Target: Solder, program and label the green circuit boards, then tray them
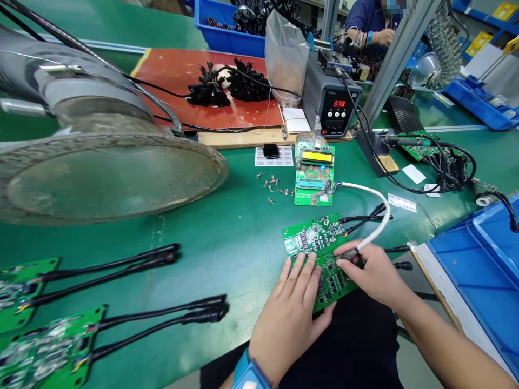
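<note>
One green bench mat (239,270) holds everything. Landmark: the green circuit board (320,232), under both hands. Left of it lie two cabled boards (52,346), untouched. Beyond it sits a display test board (314,173), its white-sleeved cable (375,216) already running to the landmark. Our left hand (284,319) presses the board, fingers spread. Our right hand (375,273) pinches the cable's plug (347,254) against it; whether the plug is fully seated, we cannot tell.

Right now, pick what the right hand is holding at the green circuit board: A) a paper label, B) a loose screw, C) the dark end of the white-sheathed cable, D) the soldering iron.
C: the fingers of the right hand close on the dark end of the white-sheathed cable, over the green circuit board.
</note>
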`<act>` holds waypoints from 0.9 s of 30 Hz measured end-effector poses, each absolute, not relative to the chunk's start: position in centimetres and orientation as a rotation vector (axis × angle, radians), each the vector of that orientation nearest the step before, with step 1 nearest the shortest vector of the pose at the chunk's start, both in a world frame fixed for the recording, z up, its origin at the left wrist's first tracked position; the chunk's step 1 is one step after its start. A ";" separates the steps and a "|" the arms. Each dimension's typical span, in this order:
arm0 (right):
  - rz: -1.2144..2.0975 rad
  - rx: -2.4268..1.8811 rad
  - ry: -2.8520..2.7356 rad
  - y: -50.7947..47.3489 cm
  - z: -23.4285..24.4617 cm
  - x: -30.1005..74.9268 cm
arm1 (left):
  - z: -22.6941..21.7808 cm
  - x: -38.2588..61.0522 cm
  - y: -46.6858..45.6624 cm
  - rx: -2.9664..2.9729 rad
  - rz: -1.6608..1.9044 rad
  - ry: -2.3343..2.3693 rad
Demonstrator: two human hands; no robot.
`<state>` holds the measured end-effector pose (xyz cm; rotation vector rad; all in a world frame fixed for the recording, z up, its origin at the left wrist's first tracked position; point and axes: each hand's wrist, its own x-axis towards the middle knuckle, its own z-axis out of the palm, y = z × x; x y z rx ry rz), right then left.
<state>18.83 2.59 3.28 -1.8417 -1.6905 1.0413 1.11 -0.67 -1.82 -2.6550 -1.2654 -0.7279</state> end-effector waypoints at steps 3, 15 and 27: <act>1.037 -1.835 -1.697 2.6 3.3 18.8 | -1.9 1.1 -0.7 -2.657 -0.727 -1.265; 1.074 -1.828 -1.679 2.7 3.3 18.9 | -1.7 1.1 -0.5 -2.656 -0.723 -1.245; 1.072 -1.824 -1.681 2.8 3.4 19.0 | -1.8 1.1 -0.6 -2.676 -0.753 -1.267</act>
